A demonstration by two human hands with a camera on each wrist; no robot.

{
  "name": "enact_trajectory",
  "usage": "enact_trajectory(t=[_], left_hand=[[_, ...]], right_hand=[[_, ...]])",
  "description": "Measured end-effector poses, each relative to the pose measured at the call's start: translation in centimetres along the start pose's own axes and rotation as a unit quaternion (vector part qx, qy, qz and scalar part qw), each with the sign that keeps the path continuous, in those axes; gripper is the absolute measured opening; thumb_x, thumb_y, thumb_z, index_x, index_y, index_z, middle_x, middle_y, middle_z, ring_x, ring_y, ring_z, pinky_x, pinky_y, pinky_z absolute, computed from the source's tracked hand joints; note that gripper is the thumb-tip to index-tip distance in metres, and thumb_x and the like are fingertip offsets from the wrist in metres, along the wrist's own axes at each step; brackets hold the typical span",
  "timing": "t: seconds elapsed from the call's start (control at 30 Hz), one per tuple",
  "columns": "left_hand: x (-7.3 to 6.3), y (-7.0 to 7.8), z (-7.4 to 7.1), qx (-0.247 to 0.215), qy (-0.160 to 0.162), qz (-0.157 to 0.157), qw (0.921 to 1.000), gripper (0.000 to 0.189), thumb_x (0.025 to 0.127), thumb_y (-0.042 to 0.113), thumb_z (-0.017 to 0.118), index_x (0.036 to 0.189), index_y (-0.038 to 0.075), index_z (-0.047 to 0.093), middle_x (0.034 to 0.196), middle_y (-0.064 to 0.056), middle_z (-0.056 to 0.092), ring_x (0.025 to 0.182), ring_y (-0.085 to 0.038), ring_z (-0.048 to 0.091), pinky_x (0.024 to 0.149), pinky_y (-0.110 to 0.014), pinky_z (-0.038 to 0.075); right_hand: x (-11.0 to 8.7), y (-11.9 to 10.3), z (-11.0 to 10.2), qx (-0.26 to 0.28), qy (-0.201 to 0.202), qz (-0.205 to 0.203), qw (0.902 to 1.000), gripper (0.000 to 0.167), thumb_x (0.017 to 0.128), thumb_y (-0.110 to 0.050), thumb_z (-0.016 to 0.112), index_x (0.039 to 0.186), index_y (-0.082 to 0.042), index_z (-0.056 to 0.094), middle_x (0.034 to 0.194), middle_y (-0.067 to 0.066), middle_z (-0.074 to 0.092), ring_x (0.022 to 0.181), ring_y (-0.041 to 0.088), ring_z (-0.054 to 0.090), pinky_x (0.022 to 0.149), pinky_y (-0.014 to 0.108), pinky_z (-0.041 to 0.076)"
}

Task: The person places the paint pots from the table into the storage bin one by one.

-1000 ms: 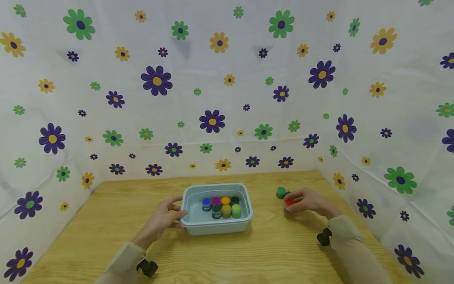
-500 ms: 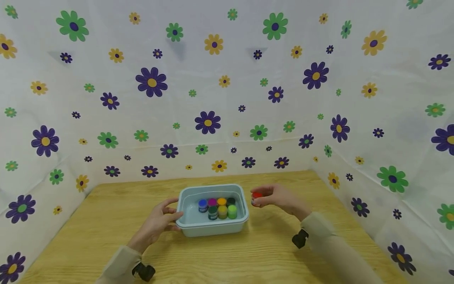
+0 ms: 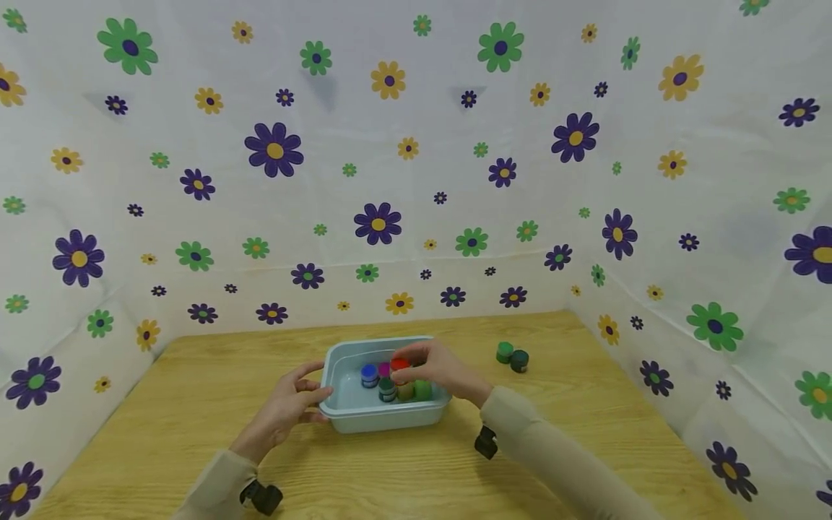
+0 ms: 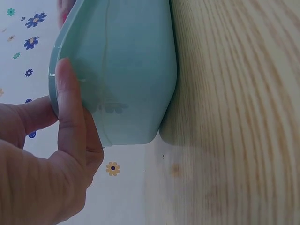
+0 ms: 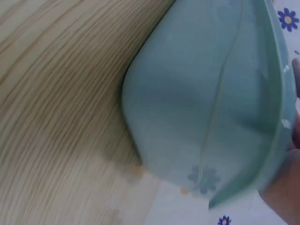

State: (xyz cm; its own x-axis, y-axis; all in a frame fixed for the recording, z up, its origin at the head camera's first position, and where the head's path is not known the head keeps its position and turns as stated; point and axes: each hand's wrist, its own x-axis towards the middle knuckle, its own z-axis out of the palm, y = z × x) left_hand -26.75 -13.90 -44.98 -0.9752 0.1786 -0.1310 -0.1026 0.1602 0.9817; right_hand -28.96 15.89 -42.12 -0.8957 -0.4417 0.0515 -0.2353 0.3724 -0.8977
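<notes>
My left hand point(image 3: 289, 406) holds the left end of a light blue plastic tub point(image 3: 390, 419), pinching its rim between thumb and fingers; the left wrist view shows these fingers point(image 4: 71, 117) against the outer wall. Over the tub, my right hand point(image 3: 442, 370) pinches a small paint jar with a red lid point(image 3: 399, 362). Below it inside stand several more paint jars, among them a blue one point(image 3: 369, 375), a dark green one point(image 3: 387, 391) and a light green one point(image 3: 422, 391). The right hand hides part of this group. In the right wrist view the tub's wall point(image 5: 187, 108) covers most of the hand.
On the wooden table point(image 3: 559, 448), right of the tub, a green jar point(image 3: 505, 352) and a dark jar point(image 3: 519, 361) stand side by side. A white flowered sheet point(image 3: 429, 173) encloses the table at the back and sides.
My right hand has lifted the red-lidded paint jar from beside the two jars on the right and carried it left over the tub. The left hand keeps its grip on the tub.
</notes>
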Motion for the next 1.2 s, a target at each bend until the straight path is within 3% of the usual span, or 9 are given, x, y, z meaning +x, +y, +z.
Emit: enact_trajectory(t=[0.33, 0.73, 0.97, 1.2], left_hand=[[-0.1, -0.1, 0.1, 0.006, -0.004, -0.006, 1.0000, 0.062, 0.094, 0.009, 0.065, 0.149, 0.008, 0.035, 0.108, -0.017, 0.054, 0.088, -0.027, 0.066, 0.069, -0.040, 0.062], [-0.1, 0.2, -0.1, 0.008, -0.013, 0.002, 0.9999, 0.064, 0.093, 0.010, 0.067, 0.149, 0.007, 0.036, 0.110, -0.018, 0.055, 0.089, -0.028, 0.067, 0.069, -0.039, 0.062], [-0.3, 0.3, -0.1, 0.012, -0.012, -0.002, 0.9999, 0.064, 0.093, 0.010, 0.066, 0.149, 0.008, 0.035, 0.110, -0.017, 0.055, 0.089, -0.027, 0.067, 0.070, -0.041, 0.062], [-0.3, 0.3, 0.0, 0.014, -0.012, 0.002, 0.9998, 0.064, 0.093, 0.009, 0.066, 0.149, 0.006, 0.035, 0.108, -0.017, 0.056, 0.090, -0.027, 0.067, 0.069, -0.040, 0.062]], right_hand=[[3.3, -0.4, 4.2, -0.098, -0.010, -0.006, 0.9951, 0.035, 0.084, -0.017, 0.078, 0.117, -0.008, 0.072, 0.112, 0.002, 0.071, 0.093, 0.010, 0.060, 0.089, 0.029, 0.052], [5.1, -0.1, 5.1, -0.124, -0.028, -0.003, 0.9918, 0.039, 0.080, -0.014, 0.081, 0.117, -0.005, 0.071, 0.108, 0.001, 0.073, 0.089, 0.007, 0.061, 0.083, 0.023, 0.053], [5.6, -0.1, 5.5, -0.177, -0.043, -0.002, 0.9833, 0.034, 0.079, -0.008, 0.082, 0.112, -0.006, 0.074, 0.106, 0.003, 0.074, 0.089, 0.011, 0.059, 0.079, 0.021, 0.052], [5.5, -0.1, 5.8, -0.232, -0.047, -0.008, 0.9717, 0.034, 0.077, -0.011, 0.084, 0.110, -0.008, 0.076, 0.103, 0.000, 0.075, 0.087, 0.007, 0.061, 0.076, 0.017, 0.051]])
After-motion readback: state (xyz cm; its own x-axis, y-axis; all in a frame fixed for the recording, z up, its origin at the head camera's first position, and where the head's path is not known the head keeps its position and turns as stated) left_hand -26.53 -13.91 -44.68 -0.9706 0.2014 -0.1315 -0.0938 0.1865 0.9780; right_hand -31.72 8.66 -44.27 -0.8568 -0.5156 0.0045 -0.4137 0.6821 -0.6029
